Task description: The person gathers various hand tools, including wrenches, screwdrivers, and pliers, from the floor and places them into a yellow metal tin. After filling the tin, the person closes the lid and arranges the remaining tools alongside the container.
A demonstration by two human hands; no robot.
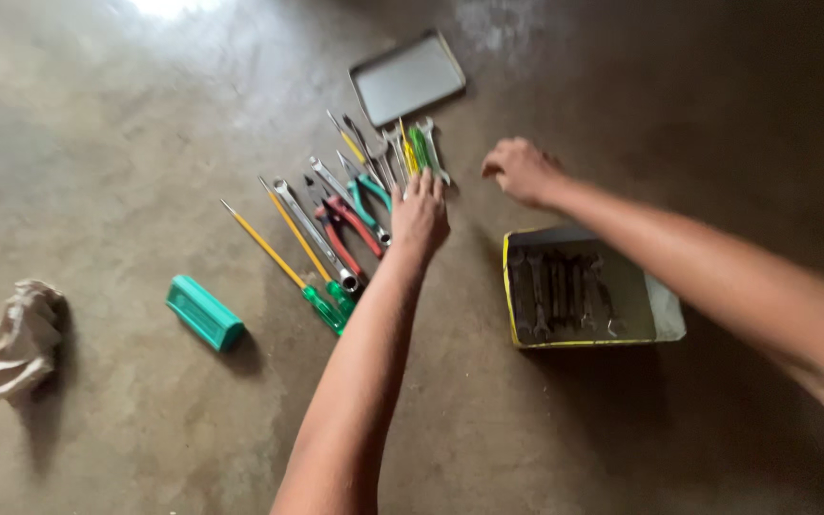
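Green: 2 screwdrivers (293, 277), 1 case (204, 312); 2 hands (421, 217).

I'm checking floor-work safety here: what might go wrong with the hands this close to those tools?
The left hand reaches into a tight row of tools whose screwdriver tips lie exposed, so a finger might get jabbed. Nudging one tool may scatter its neighbours. The right hand hovers beside the open box of wrenches, whose rim the forearm might catch.

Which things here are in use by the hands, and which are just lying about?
In use:
left hand, fingers on the row of tools
right hand, hovering beside that row
box of wrenches, close under the right arm

Lying about:
crumpled rag
green case
flat metal lid
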